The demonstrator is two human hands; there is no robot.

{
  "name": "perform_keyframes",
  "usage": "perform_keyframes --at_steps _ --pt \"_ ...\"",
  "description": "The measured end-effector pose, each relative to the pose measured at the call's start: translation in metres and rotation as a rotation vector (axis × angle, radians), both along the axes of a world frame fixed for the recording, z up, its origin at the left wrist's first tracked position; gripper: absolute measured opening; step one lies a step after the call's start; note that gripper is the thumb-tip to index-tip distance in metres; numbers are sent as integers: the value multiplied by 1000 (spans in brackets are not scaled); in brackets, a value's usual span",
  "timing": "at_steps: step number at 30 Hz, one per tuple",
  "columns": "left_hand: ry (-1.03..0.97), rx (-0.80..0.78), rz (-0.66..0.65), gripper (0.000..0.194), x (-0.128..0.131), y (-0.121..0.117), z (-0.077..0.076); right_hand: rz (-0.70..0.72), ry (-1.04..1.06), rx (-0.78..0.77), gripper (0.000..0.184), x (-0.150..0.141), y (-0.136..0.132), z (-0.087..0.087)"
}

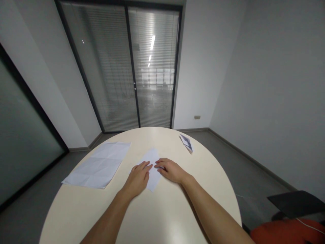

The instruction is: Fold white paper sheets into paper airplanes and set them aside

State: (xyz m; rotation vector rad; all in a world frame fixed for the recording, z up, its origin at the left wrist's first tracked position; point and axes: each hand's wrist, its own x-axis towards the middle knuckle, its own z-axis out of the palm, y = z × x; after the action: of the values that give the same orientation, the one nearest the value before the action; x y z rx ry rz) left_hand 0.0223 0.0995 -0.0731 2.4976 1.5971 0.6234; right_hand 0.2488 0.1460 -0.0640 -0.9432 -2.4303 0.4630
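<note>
A white sheet of paper (152,183), folded to a narrow pointed shape, lies on the table between my hands. My left hand (138,178) rests on its left edge, fingers stretched forward and somewhat spread. From the other side my right hand (171,170) touches the paper, its fingers reaching left, slightly bent and apart. The fingertips of both hands nearly meet over the paper's middle. Part of the sheet is hidden under them, and I cannot tell whether a fold lies beneath.
A large creased white sheet (101,164) lies at the left of the round cream table (162,220). Toward the far right edge sits a small folded paper piece (186,142) with dark print. A dark flat object (296,203) and something red (286,234) are off the table, lower right.
</note>
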Motion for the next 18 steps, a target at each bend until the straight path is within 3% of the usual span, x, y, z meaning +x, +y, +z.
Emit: perform_keyframes --at_steps 7,11,18 --pt "-124 48 -115 36 2 -3 2 -52 -23 72 31 6 4 -1" --pt "-136 21 -198 45 3 -9 5 -135 -41 104 30 10 7 -4" --pt "-184 -53 -213 43 0 -10 8 -149 -45 85 33 12 10 -7"
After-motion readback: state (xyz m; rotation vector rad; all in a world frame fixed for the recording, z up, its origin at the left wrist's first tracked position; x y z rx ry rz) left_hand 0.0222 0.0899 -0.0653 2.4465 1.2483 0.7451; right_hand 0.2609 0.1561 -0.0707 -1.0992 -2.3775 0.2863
